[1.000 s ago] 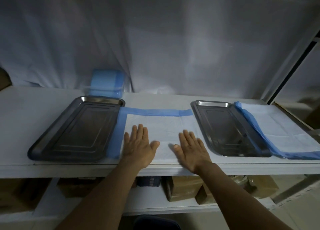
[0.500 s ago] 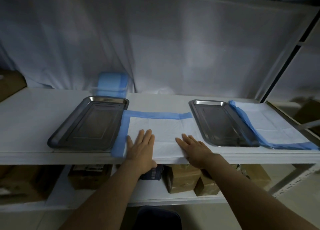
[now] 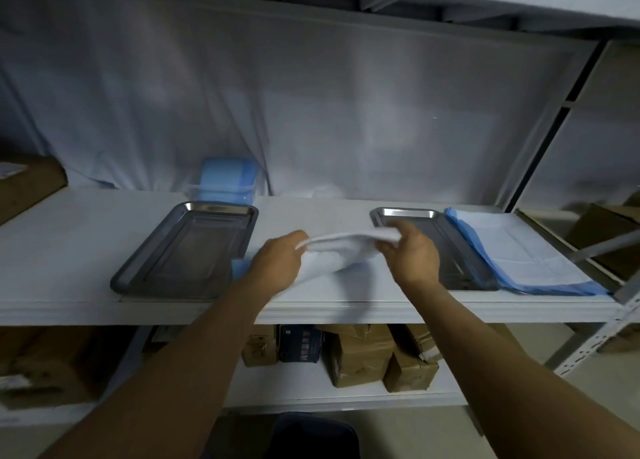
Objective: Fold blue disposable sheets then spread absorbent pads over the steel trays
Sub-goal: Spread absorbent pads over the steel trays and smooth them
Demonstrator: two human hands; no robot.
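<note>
Between two steel trays, a white absorbent pad (image 3: 341, 250) with a blue edge is lifted off the white shelf, bunched and blurred. My left hand (image 3: 278, 264) grips its left end and my right hand (image 3: 410, 256) pinches its right end. The left steel tray (image 3: 188, 250) lies bare on the shelf. The right steel tray (image 3: 453, 250) is partly hidden by my right hand. A second pad (image 3: 509, 247), white with a blue border, lies flat to the right of that tray.
A pack of blue sheets (image 3: 227, 183) stands against the white curtain behind the left tray. A cardboard box (image 3: 24, 185) sits at the far left. The lower shelf holds several brown boxes (image 3: 360, 353). A metal upright (image 3: 550, 126) stands at the right.
Both hands lay flat on the spread pad before. Now they have gathered it and raised it off the shelf. The view has pulled back and tilted upward.
</note>
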